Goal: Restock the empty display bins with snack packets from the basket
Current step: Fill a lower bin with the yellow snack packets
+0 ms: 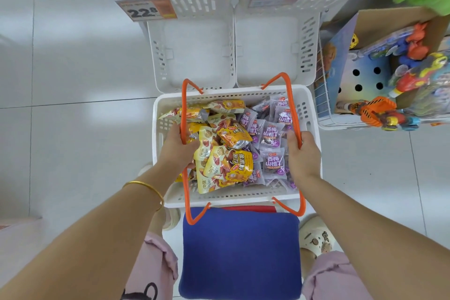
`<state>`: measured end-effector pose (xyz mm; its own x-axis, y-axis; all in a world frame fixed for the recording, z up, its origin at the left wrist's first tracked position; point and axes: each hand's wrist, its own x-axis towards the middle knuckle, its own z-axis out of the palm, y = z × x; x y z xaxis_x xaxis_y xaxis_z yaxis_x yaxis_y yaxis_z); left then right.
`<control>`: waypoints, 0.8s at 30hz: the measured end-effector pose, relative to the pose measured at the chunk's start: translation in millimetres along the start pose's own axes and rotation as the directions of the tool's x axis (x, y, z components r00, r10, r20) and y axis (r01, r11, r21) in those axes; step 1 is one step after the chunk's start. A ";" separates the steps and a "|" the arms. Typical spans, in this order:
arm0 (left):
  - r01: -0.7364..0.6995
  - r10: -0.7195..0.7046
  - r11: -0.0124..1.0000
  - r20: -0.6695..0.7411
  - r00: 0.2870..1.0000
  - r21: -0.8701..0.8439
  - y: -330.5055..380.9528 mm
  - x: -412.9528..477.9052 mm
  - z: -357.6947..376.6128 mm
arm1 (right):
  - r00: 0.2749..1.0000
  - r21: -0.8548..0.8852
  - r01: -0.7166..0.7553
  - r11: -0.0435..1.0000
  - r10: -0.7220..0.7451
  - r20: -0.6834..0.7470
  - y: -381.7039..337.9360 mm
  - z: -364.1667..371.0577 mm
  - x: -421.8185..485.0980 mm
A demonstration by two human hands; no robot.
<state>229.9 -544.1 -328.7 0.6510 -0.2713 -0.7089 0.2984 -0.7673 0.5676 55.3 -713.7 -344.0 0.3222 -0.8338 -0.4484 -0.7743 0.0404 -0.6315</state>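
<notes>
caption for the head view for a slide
Left hand and right hand grip the orange handles of a white basket holding yellow packets and purple packets, before empty display bins.

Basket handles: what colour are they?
Orange. The handles of the white basket show best in the head view.

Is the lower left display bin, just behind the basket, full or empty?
Empty: the lower left bin shows only its bare white floor. The snack packets in view all lie in the basket.
</notes>
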 end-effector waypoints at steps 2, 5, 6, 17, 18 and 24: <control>0.044 -0.042 0.998 -0.049 0.998 0.038 -8.8 0.6 -4.8 | 0.998 -0.113 -0.056 0.992 0.056 -0.010 7.1 -4.0 -0.5; 0.151 -0.122 0.952 -0.124 0.985 0.265 -22.1 4.6 -22.3 | 0.984 -0.470 -0.175 0.865 0.137 -0.115 12.0 -13.3 2.3; 0.182 -0.133 0.913 -0.154 0.979 0.366 -24.4 6.8 -30.1 | 0.983 -0.613 -0.182 0.768 0.119 -0.143 9.1 -14.8 3.4; -0.334 0.463 0.643 -0.002 0.887 0.689 46.6 54.6 -81.8 | 0.946 -0.635 0.325 0.701 -0.234 0.226 -94.7 56.0 34.8; -0.358 0.482 0.609 0.028 0.876 0.708 46.4 65.8 -79.7 | 0.933 -0.630 0.361 0.688 -0.257 0.253 -94.1 64.0 44.9; -0.373 0.497 0.516 0.085 0.864 0.771 23.6 142.4 -44.8 | 0.810 -0.614 0.584 0.531 -0.428 0.401 -64.0 109.1 117.7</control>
<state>361.0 -574.8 -397.5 0.6509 -0.6652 -0.3658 -0.6268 -0.7428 0.2352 202.2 -754.4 -425.3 0.8109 -0.4719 -0.3460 -0.5569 -0.8039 -0.2089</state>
